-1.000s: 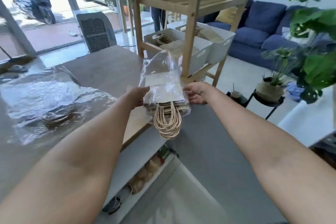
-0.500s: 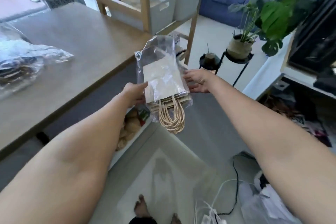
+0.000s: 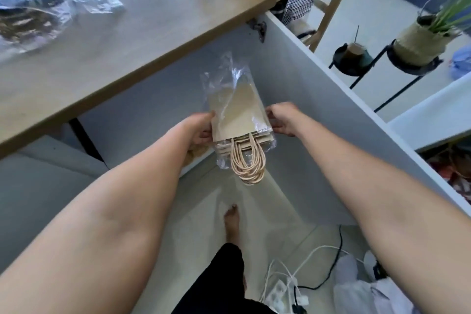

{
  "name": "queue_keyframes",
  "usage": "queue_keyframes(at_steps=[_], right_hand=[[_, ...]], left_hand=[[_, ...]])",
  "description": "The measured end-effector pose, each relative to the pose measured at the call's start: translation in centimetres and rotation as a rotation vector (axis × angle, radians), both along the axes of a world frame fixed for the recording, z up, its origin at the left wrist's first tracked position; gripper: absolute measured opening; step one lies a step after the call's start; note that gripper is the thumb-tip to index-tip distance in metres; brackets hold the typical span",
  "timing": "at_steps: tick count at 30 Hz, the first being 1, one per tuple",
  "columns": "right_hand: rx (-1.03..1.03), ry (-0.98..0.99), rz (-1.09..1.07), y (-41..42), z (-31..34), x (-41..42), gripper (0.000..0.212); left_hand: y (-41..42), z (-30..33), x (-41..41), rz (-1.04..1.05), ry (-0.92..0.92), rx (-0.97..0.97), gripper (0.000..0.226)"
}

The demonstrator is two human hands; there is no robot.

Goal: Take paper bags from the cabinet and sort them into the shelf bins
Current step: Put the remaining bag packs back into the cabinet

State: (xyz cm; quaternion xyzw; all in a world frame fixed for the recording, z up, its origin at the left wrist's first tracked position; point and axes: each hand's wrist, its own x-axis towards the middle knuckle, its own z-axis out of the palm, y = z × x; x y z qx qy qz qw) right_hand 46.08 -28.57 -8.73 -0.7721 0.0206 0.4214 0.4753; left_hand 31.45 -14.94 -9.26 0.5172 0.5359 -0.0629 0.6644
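Head view: both arms reach forward, holding one pack of paper bags between them, in the air below the counter edge and in front of the open cabinet door. Left hand pinches the pack's left edge, fingers curled under it. Right hand pinches the right edge, fingertips on the wrap. Pack is a stack of tan bags in a clear plastic sleeve, sleeve top crumpled and pointing away from the person. Twisted paper handles hang out of the near end, pointing down toward the floor. Second plastic-wrapped bundle lies on the counter, far left, well apart from the hands. Wooden shelf frame stands beyond the counter's end. Potted plant on a black stand at right. Bare foot and white cables on the floor below.
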Motion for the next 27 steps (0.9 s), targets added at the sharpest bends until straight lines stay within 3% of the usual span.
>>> queue_keyframes(at_steps=[8,12,18,22,27], right_hand=[[-0.031,-0.111,0.133,8.5,-6.0,5.6,0.027],[-0.022,-0.199,0.204,13.4,-8.0,8.1,0.020],[-0.041,-0.156,0.245,19.2,-10.6,10.2,0.033],[-0.064,-0.166,0.287,21.8,-12.0,10.7,0.018],[-0.010,-0.211,0.404,22.5,-12.6,11.3,0.041]], left_hand=[[6.5,-4.8,4.3,0.149,-0.007,-0.081,0.016],[9.9,-7.0,6.6,0.233,-0.026,-0.108,0.020],[13.9,-10.2,8.8,0.380,-0.080,-0.147,0.024],[16.0,-11.6,9.8,0.459,-0.128,-0.168,0.026],[16.9,-11.9,9.5,0.416,-0.104,-0.103,0.024]])
